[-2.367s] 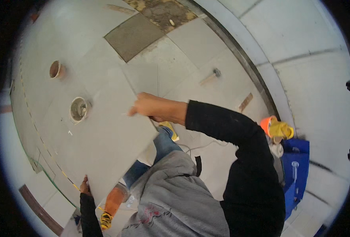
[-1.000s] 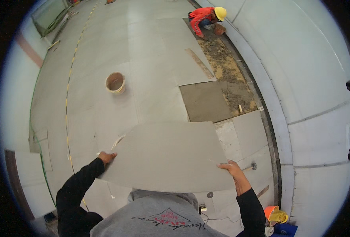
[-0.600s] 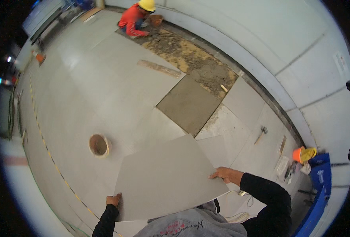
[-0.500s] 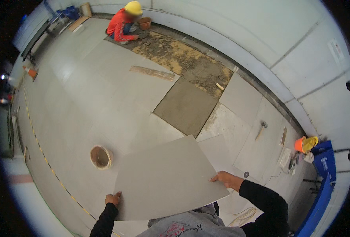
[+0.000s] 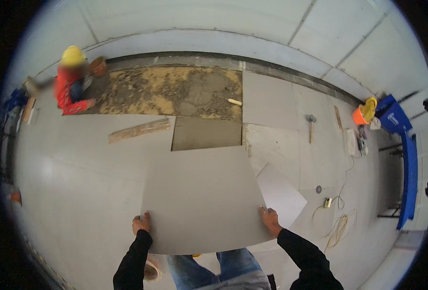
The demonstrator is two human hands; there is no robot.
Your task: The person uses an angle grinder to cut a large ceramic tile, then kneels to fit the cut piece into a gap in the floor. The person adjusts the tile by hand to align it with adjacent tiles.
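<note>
A large grey floor tile (image 5: pixel 202 203) is held up in front of my body, its face showing. My left hand (image 5: pixel 141 223) grips its left edge and my right hand (image 5: pixel 271 221) its right edge, thumbs on the face and the other fingers mostly hidden. Just past the tile's far edge lies a recessed square of smooth grey mortar (image 5: pixel 206 134), part of it covered by the tile in this view. Rough mortar and sand (image 5: pixel 175 89) fill the strip beyond it. A small tool with a pale handle (image 5: pixel 235 102) rests on that strip's right side.
A co-worker in a red top (image 5: pixel 71 89) crouches at far left beside a bucket (image 5: pixel 98 66). A wooden board (image 5: pixel 139 130) lies left of the mortar, a mallet (image 5: pixel 311 128) to the right. Loose cable (image 5: pixel 339 231) lies at right; another bucket (image 5: pixel 152 271) stands near my legs.
My view has swung to the right and I have turned toward the wall. The tile has come round with me, now squarer to the mortar bed and hiding more of it. Both hands keep their grip.
</note>
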